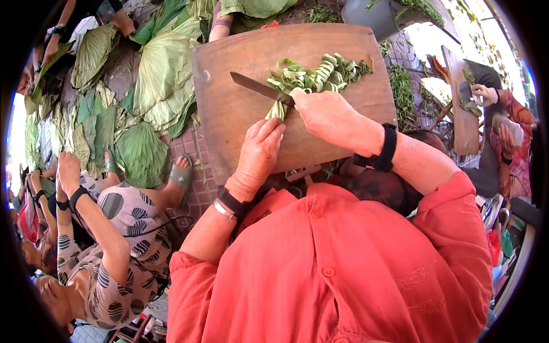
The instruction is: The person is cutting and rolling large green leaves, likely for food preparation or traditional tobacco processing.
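Note:
My right hand (329,117) is closed round the handle of a kitchen knife (251,84), whose broad dark blade points to the left above a wooden cutting board (234,131). Under my left hand (258,147), with its fingers curled together, a folded bundle of green leaf (277,111) is gripped close to the blade. Beyond the knife, a heap of chopped leaf strips (326,73) lies on the board. My fingers partly cover the bundle, and my right hand hides the knife handle.
Large flat leaves (166,74) spread over the paved ground at the left. A person in a patterned outfit (123,234) sits close on that side. At the far right, another person's hand (485,94) works over a narrow board (462,126). A grey bucket (372,17) stands behind my board.

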Demonstrator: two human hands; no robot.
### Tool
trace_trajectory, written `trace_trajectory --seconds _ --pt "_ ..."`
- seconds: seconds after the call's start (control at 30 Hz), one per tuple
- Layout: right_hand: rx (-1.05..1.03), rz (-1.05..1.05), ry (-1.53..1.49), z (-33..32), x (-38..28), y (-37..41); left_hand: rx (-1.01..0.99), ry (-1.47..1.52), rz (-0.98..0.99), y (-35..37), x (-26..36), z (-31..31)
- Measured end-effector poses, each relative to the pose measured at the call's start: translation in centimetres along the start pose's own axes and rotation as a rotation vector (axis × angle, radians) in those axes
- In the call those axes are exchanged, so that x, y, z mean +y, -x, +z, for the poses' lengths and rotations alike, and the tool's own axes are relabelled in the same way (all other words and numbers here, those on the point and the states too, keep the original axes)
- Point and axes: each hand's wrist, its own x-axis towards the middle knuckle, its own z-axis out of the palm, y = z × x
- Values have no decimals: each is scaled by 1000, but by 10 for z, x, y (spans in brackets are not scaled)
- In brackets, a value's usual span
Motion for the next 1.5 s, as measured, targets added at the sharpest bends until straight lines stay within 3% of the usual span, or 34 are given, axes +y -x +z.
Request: trace_trajectory --seconds 0.23,0.53,0.83,1.1,1.5 --pt "141 15 19 17 25 0 26 24 -3 2 0 1" --pt "-6 74 -16 -3 2 22 47 30 -4 1 -3 2" --pt "26 -47 -4 10 -8 -10 57 58 -12 -1 -6 3" --pt "119 1 16 15 13 -6 36 54 -20 1 -6 3" --pt "1 -56 42 7 -11 1 46 53 -42 0 -7 4"
